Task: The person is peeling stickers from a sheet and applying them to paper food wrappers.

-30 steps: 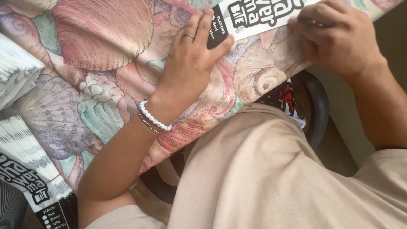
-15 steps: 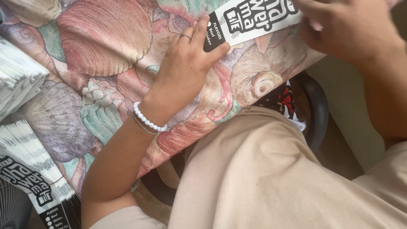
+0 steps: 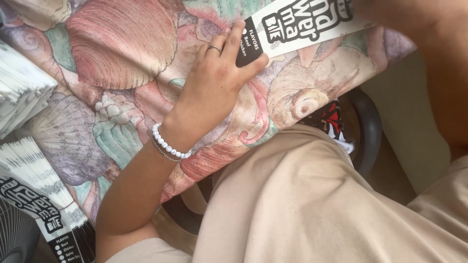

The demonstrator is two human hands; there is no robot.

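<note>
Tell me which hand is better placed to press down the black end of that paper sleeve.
Left. The left hand already rests on the sleeve, fingers on its black end over the tablecloth. Only the right forearm shows; that hand is out of view.

Left forearm rises from the lower left edge diagonally toward the upper centre, wrist straight and circled by two bracelets. Left hand lies palm down, fingers extended and close together, thumb spread to the right, a ring on one finger. Right forearm enters at the upper right, blurred; the right hand is out of view.
</note>
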